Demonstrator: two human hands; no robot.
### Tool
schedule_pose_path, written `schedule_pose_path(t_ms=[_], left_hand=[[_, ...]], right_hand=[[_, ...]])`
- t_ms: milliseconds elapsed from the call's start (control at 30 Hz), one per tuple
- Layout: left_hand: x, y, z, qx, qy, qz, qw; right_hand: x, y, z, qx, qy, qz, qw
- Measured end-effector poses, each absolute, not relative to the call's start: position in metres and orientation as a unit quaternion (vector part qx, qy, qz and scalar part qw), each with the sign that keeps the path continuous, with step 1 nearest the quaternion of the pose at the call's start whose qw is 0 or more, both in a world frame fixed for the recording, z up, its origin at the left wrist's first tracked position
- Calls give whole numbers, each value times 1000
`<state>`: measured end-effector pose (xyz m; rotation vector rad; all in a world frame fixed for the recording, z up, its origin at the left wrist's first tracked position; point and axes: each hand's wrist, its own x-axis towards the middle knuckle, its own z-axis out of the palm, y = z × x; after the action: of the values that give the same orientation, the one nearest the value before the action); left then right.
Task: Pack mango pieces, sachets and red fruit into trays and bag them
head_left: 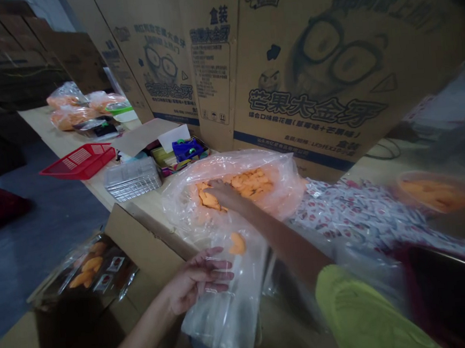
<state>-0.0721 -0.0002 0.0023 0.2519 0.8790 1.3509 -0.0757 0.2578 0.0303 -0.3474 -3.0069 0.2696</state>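
My right hand (225, 194) reaches into a large clear plastic bag (282, 164) of orange candy pieces (253, 182). Its fingers look stretched out over the pieces, with the tips partly lost among them. Nearer to me, my left hand (198, 277) is palm up, its fingers behind a see-through, shiny thing that looks like a clear plastic tray (221, 274); its outline is hard to follow. One curved orange candy piece (237, 244) shows just beyond the left fingertips, over the bag's loose front part. Whether it lies in the tray or on the bag, I cannot tell.
Large printed cartons (207, 63) wall off the table's back. At left are stacked clear trays (132, 179), a red basket (80, 162) and a box of tape dispensers (186, 150). Many small sachets (348, 208) spread right. An open carton (153, 244) holds packed candy (88, 272).
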Motion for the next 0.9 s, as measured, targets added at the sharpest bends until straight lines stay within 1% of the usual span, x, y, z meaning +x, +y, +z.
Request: schedule_pose_path(t_ms=[100, 267, 433, 533, 600, 667, 767, 900], left_hand=[[-72, -1, 4, 112, 394, 605, 682], [-72, 0, 4, 107, 395, 606, 682], [-71, 1, 2, 111, 391, 605, 684], [-70, 1, 3, 112, 394, 604, 683], [-69, 1, 3, 113, 395, 604, 683], [-68, 2, 4, 115, 394, 603, 684], [-67, 2, 5, 121, 392, 605, 682], [-67, 0, 4, 118, 391, 605, 683]], right_hand=[[-83, 258, 22, -95, -995, 20, 24], [-69, 272, 16, -73, -994, -75, 30], [-54, 283, 15, -110, -989, -97, 34], [-59, 277, 15, -60, -990, -120, 41], [-67, 271, 13, -21, -992, -122, 33], [-75, 266, 10, -17, -995, -101, 17], [-78, 266, 6, -48, -996, -71, 15], [-62, 277, 9, -114, -992, -37, 48]])
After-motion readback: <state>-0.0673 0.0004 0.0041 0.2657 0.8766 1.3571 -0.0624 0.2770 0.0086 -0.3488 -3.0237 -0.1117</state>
